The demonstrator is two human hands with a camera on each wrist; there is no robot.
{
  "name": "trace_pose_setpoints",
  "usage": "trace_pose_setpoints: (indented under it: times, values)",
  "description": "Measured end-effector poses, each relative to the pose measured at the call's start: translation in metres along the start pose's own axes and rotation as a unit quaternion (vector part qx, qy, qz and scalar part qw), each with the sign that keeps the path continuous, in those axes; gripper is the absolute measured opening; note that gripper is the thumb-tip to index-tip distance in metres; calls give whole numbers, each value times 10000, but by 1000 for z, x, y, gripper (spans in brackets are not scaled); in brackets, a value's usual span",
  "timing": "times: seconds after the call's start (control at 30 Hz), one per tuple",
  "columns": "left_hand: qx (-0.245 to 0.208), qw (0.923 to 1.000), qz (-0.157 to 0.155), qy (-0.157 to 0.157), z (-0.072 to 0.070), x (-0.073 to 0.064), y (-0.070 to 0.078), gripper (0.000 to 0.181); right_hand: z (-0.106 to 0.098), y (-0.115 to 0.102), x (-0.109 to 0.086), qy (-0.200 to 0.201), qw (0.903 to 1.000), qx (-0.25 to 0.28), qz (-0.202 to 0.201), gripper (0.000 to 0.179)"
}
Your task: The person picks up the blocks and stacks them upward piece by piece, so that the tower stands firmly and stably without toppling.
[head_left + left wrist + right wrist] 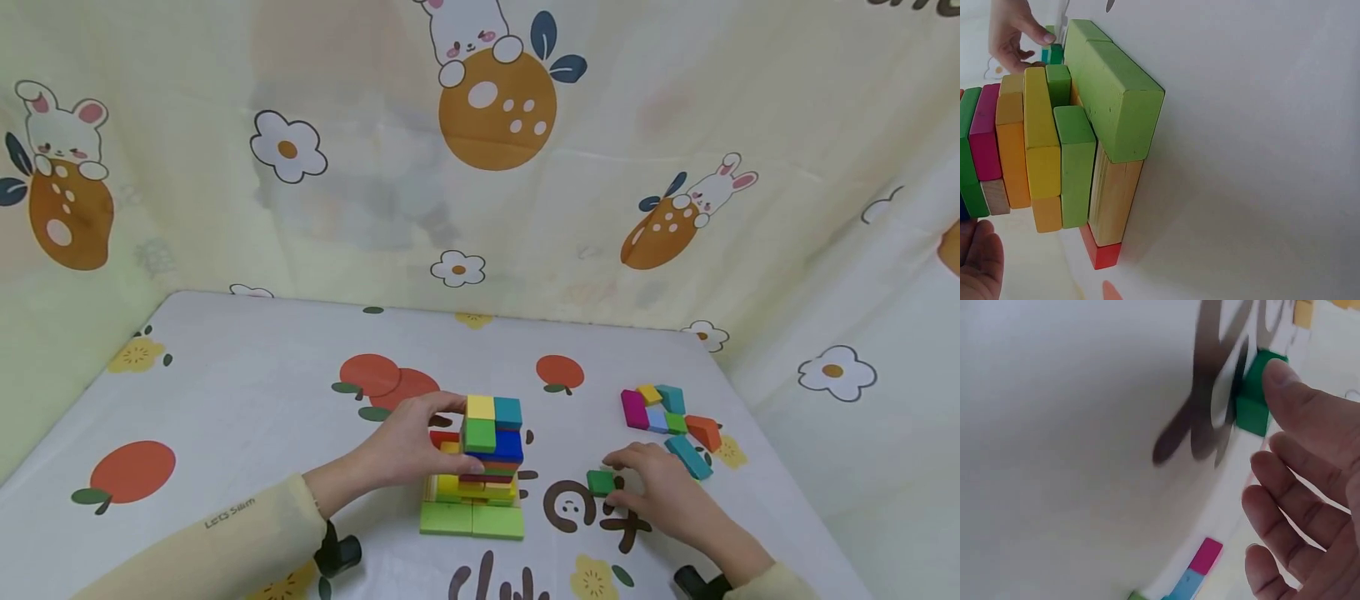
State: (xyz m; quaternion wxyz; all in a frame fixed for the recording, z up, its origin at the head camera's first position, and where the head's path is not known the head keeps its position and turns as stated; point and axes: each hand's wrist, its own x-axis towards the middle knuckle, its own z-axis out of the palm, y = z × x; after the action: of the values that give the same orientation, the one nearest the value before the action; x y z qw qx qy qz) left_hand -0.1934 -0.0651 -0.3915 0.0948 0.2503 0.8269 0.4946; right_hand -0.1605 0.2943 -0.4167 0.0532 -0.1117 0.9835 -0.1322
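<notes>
A tower of colored blocks [491, 450] stands on the table, with light green blocks [471, 520] at its foot and yellow, green, teal and blue ones near the top. My left hand [405, 442] holds its upper left side, thumb across the front and fingers reaching behind, where their tips are hidden. In the left wrist view, part of this left hand [980, 259] shows beside the upper layers. My right hand [667, 487] is at a small green block [600, 483] on the table. Its thumb [1282, 375] overlaps the green block [1254, 409] in the right wrist view; the other fingers stand apart, loosely bent.
Several loose blocks lie beyond my right hand, among them a magenta block [634, 409], an orange block [703, 432] and a teal block [688, 457]. A printed cloth [247, 392] covers the table, and a patterned curtain [360, 217] hangs behind it.
</notes>
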Motion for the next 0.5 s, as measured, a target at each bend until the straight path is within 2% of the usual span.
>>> trace_pose_setpoints:
  times: [0.3, 0.5]
  values:
    - [-30, 10000, 44, 7, -1, 0, 0, 64, 0, 9, -2, -120, 9996, 261, 54, 31]
    - [-44, 10000, 42, -15, -1, 0, 0, 64, -2, 5, -1, -29, 9997, 217, 55, 30]
